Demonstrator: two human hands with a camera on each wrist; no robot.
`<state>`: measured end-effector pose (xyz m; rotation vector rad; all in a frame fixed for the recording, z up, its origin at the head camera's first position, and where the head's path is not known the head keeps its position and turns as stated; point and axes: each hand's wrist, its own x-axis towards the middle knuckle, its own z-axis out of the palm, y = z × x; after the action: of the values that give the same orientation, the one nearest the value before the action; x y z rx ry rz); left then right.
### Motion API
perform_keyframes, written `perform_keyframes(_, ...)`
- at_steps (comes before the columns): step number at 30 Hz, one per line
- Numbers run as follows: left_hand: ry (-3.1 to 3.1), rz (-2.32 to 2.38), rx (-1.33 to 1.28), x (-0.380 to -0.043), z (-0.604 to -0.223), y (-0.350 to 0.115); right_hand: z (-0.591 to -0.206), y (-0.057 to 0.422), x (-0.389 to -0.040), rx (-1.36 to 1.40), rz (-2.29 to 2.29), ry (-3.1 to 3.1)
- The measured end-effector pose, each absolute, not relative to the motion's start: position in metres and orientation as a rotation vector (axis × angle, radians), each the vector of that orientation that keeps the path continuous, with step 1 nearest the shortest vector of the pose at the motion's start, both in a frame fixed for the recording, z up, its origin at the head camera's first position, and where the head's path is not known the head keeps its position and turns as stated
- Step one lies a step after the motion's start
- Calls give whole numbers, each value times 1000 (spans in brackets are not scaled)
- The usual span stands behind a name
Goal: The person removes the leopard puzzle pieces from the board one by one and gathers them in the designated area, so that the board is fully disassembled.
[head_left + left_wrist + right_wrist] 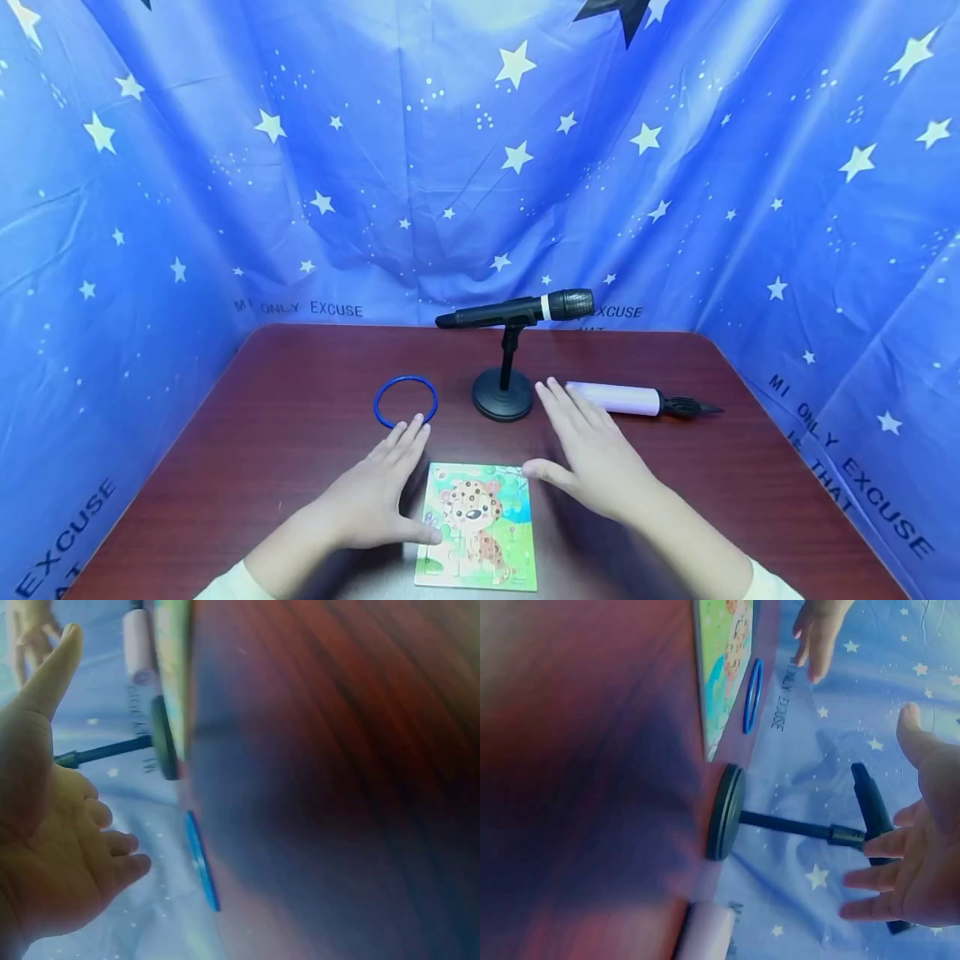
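Observation:
A jigsaw puzzle (480,533) with a spotted cartoon leopard lies flat near the front of the table. My left hand (375,492) hovers on its left side, fingers extended and thumb overlapping the puzzle's left edge in the head view. Its fingertips come close to a blue ring (380,392). On the puzzle's right, my right hand (596,454) is spread with thumb near the top right corner and holds nothing. Both wrist views show each hand above the tabletop, the left palm (60,870) bare and the right hand (930,847) likewise.
Behind the puzzle, a black microphone (487,314) sits on a round-based stand (502,396). A pale lilac hand pump (622,398) with a black nozzle lies at the right, partly behind my right fingers. Star-printed blue cloth (450,167) surrounds the reddish-brown table (300,375).

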<state>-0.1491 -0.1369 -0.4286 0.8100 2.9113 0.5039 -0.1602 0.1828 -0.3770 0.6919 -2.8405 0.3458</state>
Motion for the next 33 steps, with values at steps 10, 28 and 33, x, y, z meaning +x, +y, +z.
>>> perform_keyframes(10, 2781, 357, 904, -159, -446, -136, -384, 128, -180, 894, 344, -3010)
perform_keyframes(28, 2748, 302, 854, -154, -444, -128, -438, 78, -184, 1014, 205, -3107)
perform_keyframes(33, 2755, 294, 867, -155, -446, -128, -433, 70, -181, 1009, 137, -3110)
